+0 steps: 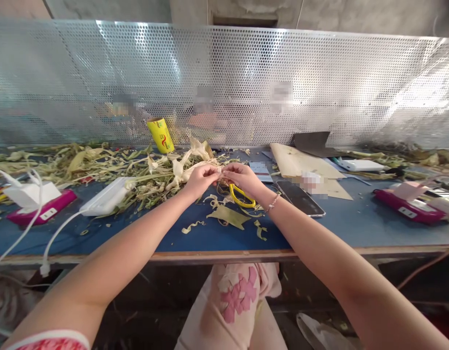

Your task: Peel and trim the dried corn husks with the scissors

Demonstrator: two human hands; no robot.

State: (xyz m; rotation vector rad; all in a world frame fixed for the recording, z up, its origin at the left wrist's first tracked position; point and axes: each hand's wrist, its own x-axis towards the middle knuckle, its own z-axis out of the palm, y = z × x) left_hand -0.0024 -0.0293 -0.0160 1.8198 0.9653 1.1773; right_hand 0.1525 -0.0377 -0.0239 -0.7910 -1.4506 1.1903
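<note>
My left hand (200, 181) and my right hand (243, 179) meet over the middle of the table, fingertips closed in a pinch. Between them is a small pale piece of dried plant (219, 173), mostly hidden by the fingers. Just beneath my right hand lies a yellow looped handle (242, 198), perhaps of scissors; the rest of it is covered. Dry husks (189, 163) are heaped behind and beside my left hand. Curled scraps and a flat piece of dried leaf (229, 216) lie on the blue tabletop (195, 240) in front.
A yellow tube (160, 135) leans at the back, before a perforated metal screen (246, 63). At right are a dark phone (299, 198), cardboard (300, 163) and a magenta power strip (410, 206). Another magenta strip (42, 209) and a white power bank (105, 197) with cables sit left.
</note>
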